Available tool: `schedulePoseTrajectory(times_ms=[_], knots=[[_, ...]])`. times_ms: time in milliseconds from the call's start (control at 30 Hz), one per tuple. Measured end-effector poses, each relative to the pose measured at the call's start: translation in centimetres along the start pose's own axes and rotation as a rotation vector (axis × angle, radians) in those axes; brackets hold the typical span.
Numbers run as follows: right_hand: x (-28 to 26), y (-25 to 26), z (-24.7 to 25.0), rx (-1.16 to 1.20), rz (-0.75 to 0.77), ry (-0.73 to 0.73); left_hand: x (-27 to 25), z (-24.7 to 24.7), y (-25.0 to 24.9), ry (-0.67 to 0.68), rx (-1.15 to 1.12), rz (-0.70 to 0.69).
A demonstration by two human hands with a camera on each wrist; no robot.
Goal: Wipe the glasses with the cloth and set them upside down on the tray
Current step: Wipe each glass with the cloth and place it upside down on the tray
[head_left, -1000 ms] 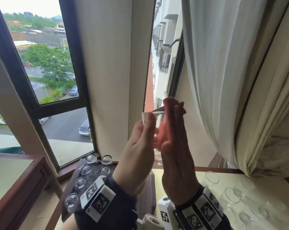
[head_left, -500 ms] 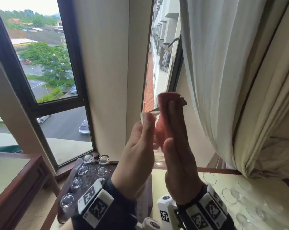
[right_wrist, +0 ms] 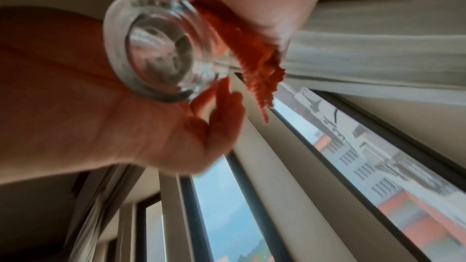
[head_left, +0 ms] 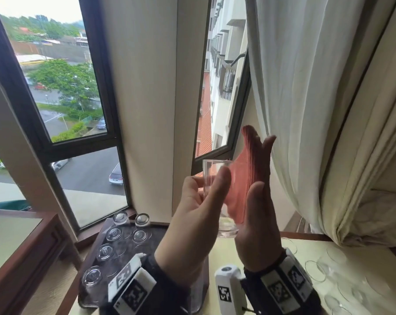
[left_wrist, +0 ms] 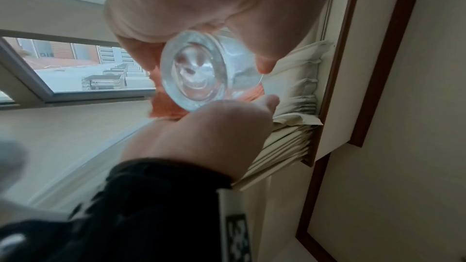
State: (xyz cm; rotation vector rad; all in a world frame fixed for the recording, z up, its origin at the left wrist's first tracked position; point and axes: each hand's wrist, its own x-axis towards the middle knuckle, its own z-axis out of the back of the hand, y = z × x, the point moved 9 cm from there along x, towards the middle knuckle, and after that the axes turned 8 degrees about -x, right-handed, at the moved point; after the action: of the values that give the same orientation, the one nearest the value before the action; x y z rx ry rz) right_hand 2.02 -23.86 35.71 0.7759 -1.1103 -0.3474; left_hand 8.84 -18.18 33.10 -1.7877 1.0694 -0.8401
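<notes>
A clear glass (head_left: 213, 170) is held upright in the air in front of the window, and my left hand (head_left: 206, 185) grips it with the thumb on the near side and the fingers behind. My right hand (head_left: 262, 169) is flat with straight fingers and presses an orange-pink cloth (head_left: 240, 178) against the glass's right side. From the left wrist I look at the glass's thick base (left_wrist: 196, 71), with the cloth (left_wrist: 166, 107) behind it. The right wrist view shows the base (right_wrist: 156, 51) beside the cloth (right_wrist: 252, 51). The dark tray (head_left: 156, 238) lies below left.
Several glasses stand upside down on the tray, such as one (head_left: 114, 234). More clear glasses (head_left: 315, 271) stand on the cream table (head_left: 219, 253) at the right. A white curtain (head_left: 306, 110) hangs close on the right. A wooden side table (head_left: 21, 246) is at the left.
My right hand's fingertips have swung to the right with the cloth, which has slid along the glass. The left hand keeps the same grip on the glass.
</notes>
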Motion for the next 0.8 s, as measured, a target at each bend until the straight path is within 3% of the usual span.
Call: schedulePoseTrajectory(times_ms=[133,233,400,567,600,700,800], knots=[[-0.8,2.0,-1.5,0.057,0.122,0.097,0.8,2.6,-1.6,-0.177,0.085,-0.091],[-3.5,2.8,-3.3,-0.045,0.220,0.172,1.7,4.3,-2.6,-0.199,0.052,-0.094],[-2.7,0.3,-2.8,0.068,0.092,0.091,1.1,3.3,-3.5,-0.154,0.034,-0.152],[-0.2,-1.7,-1.7,0.277,-0.257,0.146,1.0,1.9,-1.7,-0.119,0.108,-0.193],[0.0,-0.8,-1.6,0.240,-0.206,0.161,1.1,1.9,-1.6,-0.124,0.115,-0.196],[-0.9,2.8,-2.4,0.038,0.177,0.182,1.7,2.8,-2.0,-0.148,0.112,-0.184],[-2.7,2.3,-3.4,-0.007,0.228,0.222,2.3,3.9,-3.6,-0.154,0.035,-0.196]])
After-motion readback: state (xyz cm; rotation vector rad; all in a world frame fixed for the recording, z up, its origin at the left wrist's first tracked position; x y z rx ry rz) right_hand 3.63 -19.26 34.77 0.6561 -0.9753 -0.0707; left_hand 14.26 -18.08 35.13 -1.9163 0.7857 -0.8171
